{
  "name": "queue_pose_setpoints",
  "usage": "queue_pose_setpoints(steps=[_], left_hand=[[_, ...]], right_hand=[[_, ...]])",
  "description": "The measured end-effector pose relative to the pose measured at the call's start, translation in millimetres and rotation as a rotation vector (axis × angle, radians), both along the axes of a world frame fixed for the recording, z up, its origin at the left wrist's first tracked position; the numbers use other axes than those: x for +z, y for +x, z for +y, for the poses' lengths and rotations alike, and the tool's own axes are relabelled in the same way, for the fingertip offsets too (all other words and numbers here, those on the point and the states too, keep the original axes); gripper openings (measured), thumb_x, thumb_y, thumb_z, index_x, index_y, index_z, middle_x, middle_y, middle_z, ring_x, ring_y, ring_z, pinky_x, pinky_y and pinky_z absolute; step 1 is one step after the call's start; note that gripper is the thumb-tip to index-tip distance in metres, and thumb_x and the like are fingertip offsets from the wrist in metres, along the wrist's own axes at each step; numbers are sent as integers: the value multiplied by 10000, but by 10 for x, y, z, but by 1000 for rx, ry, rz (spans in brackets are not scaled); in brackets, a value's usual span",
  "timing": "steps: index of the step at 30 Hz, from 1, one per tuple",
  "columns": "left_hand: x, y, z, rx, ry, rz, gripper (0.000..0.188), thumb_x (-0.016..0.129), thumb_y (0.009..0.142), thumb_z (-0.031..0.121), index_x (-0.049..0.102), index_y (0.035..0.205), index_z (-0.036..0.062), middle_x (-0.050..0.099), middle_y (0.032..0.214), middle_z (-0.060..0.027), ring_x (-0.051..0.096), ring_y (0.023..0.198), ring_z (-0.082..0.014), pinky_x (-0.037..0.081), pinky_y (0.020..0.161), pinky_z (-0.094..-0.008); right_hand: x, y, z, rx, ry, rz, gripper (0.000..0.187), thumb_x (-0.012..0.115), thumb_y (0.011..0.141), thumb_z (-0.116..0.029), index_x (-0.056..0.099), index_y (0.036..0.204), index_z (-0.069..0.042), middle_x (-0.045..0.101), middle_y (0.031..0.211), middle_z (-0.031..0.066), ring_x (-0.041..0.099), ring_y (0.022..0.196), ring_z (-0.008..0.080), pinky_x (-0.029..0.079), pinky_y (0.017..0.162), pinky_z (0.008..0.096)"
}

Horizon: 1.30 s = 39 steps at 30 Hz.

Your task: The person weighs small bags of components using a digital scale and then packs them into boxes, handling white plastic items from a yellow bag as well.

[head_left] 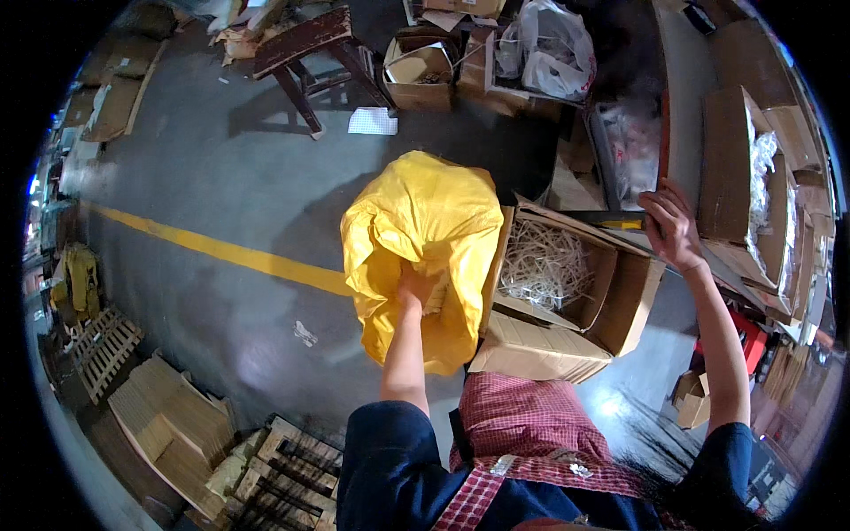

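Observation:
A large yellow woven plastic sack (423, 199) stands on the floor in front of me, its mouth gaping toward me. My left hand (414, 288) reaches inside it; the fingers are hidden by folds and shadow, beside something pale that I cannot make out. Off to the right, my right hand (671, 228) is raised at the edge of the workbench (686, 115), fingers apart and slightly bent, with nothing visible in them. Just left of that hand lies a small yellow object (622, 225). An open cardboard box (633, 296) holding pale shredded strips (544, 265) sits right of the sack.
A dark wooden stool (305, 44) stands far left of centre, near a white paper sheet (373, 121). Boxes with plastic bags (558, 49) fill the far side. Wooden pallets (288, 478) and stacked cardboard (168, 420) lie lower left. A yellow line (221, 250) crosses the floor.

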<state>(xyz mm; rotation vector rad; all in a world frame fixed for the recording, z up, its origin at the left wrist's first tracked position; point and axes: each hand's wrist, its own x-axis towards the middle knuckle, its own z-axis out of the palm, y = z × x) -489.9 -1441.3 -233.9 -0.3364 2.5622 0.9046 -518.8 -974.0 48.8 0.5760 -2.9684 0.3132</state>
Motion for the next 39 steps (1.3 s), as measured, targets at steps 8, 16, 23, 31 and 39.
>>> queue_pose_setpoints(steps=[8, 16, 23, 31, 39], left_hand=[[1500, -171, -239, -241, -280, 184, 476, 674, 689, 178, 459, 1098, 65, 600, 978, -179, 551, 954, -370, 453, 813, -485], [2551, 865, -457, -141, -463, 354, 587, 721, 686, 242, 394, 1135, 52, 538, 1051, -188, 467, 1069, -358, 451, 810, -476], [3806, 1421, -793, 452, -61, 453, 631, 766, 629, 31, 427, 1159, -6, 539, 1106, -164, 567, 963, -234, 457, 832, -328], [4612, 2233, -105, 862, 503, 688, 689, 627, 660, 11, 368, 1290, -88, 514, 1145, -191, 564, 1007, -285, 475, 863, -344], [3760, 2703, 1265, 895, 1344, 330, 710, 594, 688, 14, 316, 1340, -20, 473, 1239, -140, 490, 1139, -268, 396, 980, -390]], right_hand=[[-57, 56, 135, 6, -100, -9, 263, 573, 697, -4, 609, 957, 6, 626, 982, 164, 583, 971, 336, 367, 1033, 464], [-30, 147, 133, -63, -70, -63, 394, 538, 799, -107, 540, 1190, -55, 560, 1197, 153, 476, 1172, 343, 357, 1044, 454], [-113, 178, 162, -105, -161, -105, 599, 543, 864, -182, 300, 1409, -138, 520, 1295, 93, 387, 1272, 338, 337, 1071, 426], [-121, 1017, -659, -140, -423, 25, 620, 689, 765, -198, 426, 1304, -39, 448, 1307, 210, 405, 1217, 391, 342, 1020, 495], [357, 2315, -1562, -240, -1887, -1084, 823, 710, 747, -406, 318, 1357, -15, 448, 1287, 182, 468, 1177, 286, 392, 981, 461]])
